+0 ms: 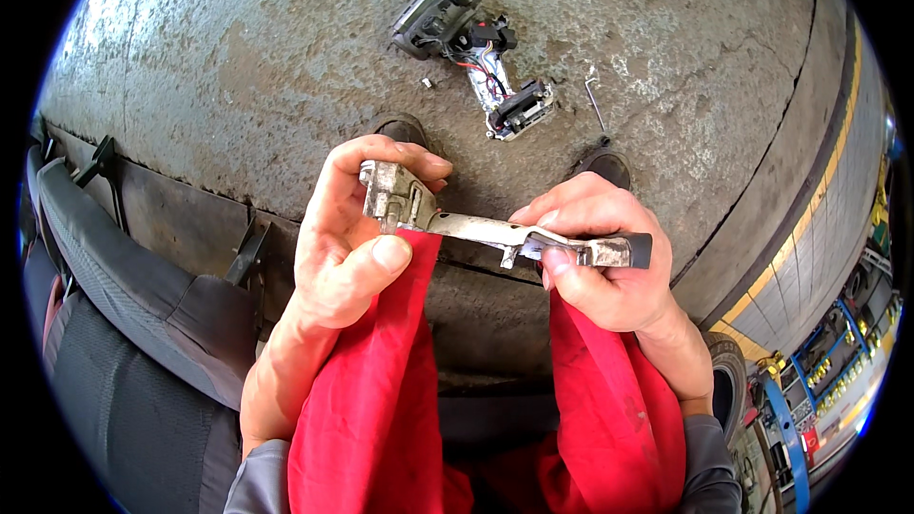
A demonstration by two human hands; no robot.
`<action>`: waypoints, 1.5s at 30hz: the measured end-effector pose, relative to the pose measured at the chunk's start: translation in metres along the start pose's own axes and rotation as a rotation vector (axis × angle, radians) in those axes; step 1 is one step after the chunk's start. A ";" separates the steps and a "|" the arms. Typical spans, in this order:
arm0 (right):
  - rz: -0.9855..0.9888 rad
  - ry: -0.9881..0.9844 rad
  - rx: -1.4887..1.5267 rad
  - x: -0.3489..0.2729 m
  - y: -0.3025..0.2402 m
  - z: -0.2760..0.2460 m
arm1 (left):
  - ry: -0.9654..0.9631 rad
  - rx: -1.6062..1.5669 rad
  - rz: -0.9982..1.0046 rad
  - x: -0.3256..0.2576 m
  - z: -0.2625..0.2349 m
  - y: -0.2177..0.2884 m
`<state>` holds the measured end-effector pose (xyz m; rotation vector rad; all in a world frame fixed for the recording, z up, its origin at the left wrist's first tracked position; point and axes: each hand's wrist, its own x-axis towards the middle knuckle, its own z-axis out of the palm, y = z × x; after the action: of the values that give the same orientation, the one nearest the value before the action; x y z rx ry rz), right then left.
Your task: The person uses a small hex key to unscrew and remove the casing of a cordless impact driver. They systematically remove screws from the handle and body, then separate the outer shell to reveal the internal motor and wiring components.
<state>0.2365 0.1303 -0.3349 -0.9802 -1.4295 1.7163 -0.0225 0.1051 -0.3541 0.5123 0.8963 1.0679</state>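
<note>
Between my two hands I hold a long, worn, off-white and grey metal part [471,227], roughly level above my knees. It has a blocky end on the left and a dark square tip on the right. My left hand [335,262] is curled around the blocky end, thumb below it and fingers above and behind. My right hand [619,247] grips the other end, its thumb pressed on the near side and fingers over the top. The part's exact kind is unclear, and the fingers cover some of its right end.
An opened device [495,86] with bared coloured wires and a dark grey block lies on the rough floor ahead. To its right is a thin bent metal tool [595,105]; a small pale piece [427,83] lies left. A dark seat [133,371] stands left, a tyre [726,371] right.
</note>
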 end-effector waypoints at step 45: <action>0.678 0.132 0.842 -0.057 0.058 -0.038 | -0.118 0.025 -0.444 0.005 0.024 -0.008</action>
<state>0.2947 0.0888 -0.3899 -1.0909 -0.1698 2.3553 0.0025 0.1073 -0.3488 0.3690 0.8680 0.6170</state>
